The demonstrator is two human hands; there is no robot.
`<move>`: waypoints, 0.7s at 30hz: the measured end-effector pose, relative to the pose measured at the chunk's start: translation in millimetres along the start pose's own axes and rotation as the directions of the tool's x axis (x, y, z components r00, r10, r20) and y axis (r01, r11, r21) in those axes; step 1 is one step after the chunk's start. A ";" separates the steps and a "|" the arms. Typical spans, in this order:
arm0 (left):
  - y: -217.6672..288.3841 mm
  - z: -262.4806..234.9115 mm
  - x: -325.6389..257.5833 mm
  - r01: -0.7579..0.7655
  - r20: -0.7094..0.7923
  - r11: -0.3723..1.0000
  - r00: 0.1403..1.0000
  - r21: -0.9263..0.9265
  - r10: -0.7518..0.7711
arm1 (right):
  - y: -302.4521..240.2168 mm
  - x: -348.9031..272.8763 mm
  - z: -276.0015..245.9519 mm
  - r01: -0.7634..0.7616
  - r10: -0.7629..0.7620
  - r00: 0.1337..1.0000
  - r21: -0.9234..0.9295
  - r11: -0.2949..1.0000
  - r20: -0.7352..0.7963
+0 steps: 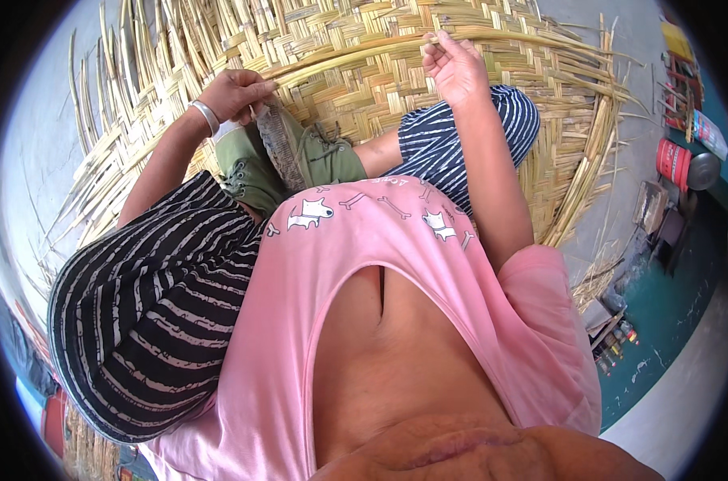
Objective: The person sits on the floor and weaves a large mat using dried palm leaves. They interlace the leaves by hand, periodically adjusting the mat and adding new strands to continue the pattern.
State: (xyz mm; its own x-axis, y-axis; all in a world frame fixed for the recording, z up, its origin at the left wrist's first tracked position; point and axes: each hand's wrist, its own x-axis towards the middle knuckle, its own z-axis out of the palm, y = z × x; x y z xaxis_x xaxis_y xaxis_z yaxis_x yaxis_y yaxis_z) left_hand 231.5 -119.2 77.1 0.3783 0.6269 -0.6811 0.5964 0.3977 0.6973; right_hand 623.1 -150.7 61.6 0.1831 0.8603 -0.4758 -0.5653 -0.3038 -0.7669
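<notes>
Left hand (234,92), bracelet (206,117) at wrist, pinched shut on one end of a long pale strip (356,58). Right hand (454,68) fingers curled around the same strip further along. Strip arcs across the woven mat (340,104), near its middle; the exact weave entry is probably hidden behind the fingers. Green shoes (300,156) rest on the mat.

You wear a pink short-sleeved top (364,264) printed with small white dogs and bones; just below it toward your knees, loose black-and-white striped trousers (155,305); beyond the top's hem, olive green lace-up shoes (324,156) with worn soles; a white bangle (206,116) rings your left wrist.
</notes>
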 end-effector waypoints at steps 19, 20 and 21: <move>-24.1 -48.7 -8.8 -0.033 -0.268 0.975 0.959 0.221 0.093 | -11.1 44.3 22.5 0.148 -0.246 0.954 -0.447 0.882 -0.170; -25.3 -53.0 -8.0 -0.044 -0.274 0.974 0.956 0.221 0.105 | -13.2 49.2 17.6 0.172 -0.270 0.950 -0.454 0.874 -0.160; -27.0 -57.1 -7.8 -0.047 -0.282 0.975 0.953 0.219 0.110 | -13.5 54.3 15.6 0.172 -0.276 0.947 -0.468 0.867 -0.163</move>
State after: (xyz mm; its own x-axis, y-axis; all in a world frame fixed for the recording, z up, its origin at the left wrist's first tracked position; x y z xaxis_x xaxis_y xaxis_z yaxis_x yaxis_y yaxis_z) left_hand 172.1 -96.6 76.3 0.2261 0.8302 -0.5096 0.7186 0.2110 0.6626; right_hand 628.1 -93.5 52.8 0.4610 0.8318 -0.3093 -0.0825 -0.3068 -0.9482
